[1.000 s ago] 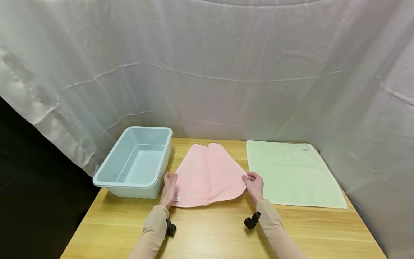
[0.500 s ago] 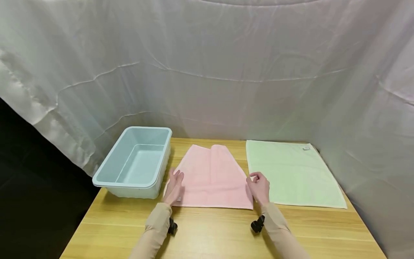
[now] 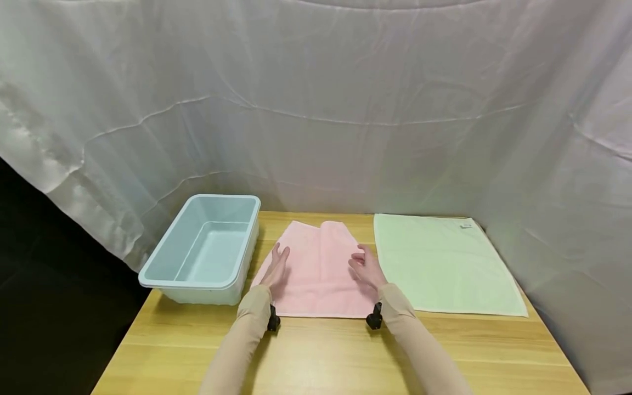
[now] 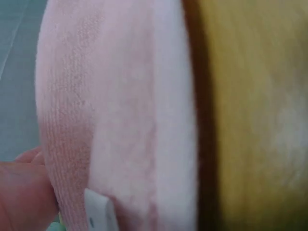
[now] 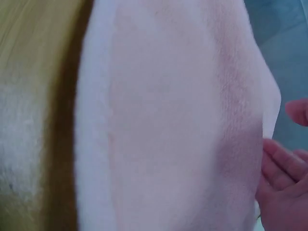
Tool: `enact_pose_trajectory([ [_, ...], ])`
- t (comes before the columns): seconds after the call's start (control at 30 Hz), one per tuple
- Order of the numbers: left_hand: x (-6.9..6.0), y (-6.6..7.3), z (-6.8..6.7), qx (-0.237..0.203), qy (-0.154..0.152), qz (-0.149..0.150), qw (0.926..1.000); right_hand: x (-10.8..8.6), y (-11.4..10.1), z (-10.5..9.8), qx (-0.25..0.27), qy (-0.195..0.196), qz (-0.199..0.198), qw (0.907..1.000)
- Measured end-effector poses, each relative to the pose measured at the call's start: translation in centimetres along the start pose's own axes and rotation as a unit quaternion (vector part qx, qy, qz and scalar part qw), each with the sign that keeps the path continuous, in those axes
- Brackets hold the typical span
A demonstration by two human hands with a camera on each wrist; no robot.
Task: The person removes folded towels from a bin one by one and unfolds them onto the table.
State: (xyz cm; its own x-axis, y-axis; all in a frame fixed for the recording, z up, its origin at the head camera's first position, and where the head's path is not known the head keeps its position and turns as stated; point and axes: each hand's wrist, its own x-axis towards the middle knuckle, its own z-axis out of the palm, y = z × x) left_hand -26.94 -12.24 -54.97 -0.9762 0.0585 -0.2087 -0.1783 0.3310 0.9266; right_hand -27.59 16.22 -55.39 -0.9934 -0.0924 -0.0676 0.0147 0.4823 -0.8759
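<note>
A pink towel lies in the middle of the table, with a straight front edge and a narrower, notched far edge. Over its left part is my left hand, thumb apart from the fingers and nothing held. My right hand hovers over the towel's right part with bent, loose fingers, holding nothing. In the left wrist view a white tag sticks out from the towel near my left hand. The right wrist view shows the thumb and fingers of my right hand parted beside the towel.
A light blue plastic tub stands left of the towel, near the back. Right of it a pale green towel lies flat, tagged at its far right corner. A grey-white curtain hangs behind the wooden table.
My hands held the pink towel's two sides a second ago, then let go as its front edge came down flat. Since then both have moved inward and away from me, over the towel.
</note>
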Motion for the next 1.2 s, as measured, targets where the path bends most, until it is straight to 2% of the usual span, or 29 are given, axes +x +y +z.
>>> enact_pose_trajectory([
  [0.2,0.2,0.0,-0.6,0.009,0.035,-0.012,0.9993,-0.2,0.2,-0.6,-0.033,0.017,0.022,0.9991],
  [0.37,0.4,-0.2,-0.7,-0.005,0.047,-0.009,0.9989,-0.2,0.7,-0.8,-0.017,0.035,0.041,0.9984],
  [0.63,0.5,-0.3,-0.4,-0.020,0.040,-0.008,0.9990,-0.1,0.9,-0.8,-0.012,0.038,0.058,0.9975],
  [0.9,1.2,-0.3,-0.5,-0.018,0.026,-0.010,0.9995,0.0,1.4,-0.8,-0.006,0.046,0.061,0.9971],
  [1.2,2.1,0.0,-0.7,-0.014,0.029,-0.009,0.9994,0.6,1.7,-1.0,0.003,0.039,0.059,0.9975],
])
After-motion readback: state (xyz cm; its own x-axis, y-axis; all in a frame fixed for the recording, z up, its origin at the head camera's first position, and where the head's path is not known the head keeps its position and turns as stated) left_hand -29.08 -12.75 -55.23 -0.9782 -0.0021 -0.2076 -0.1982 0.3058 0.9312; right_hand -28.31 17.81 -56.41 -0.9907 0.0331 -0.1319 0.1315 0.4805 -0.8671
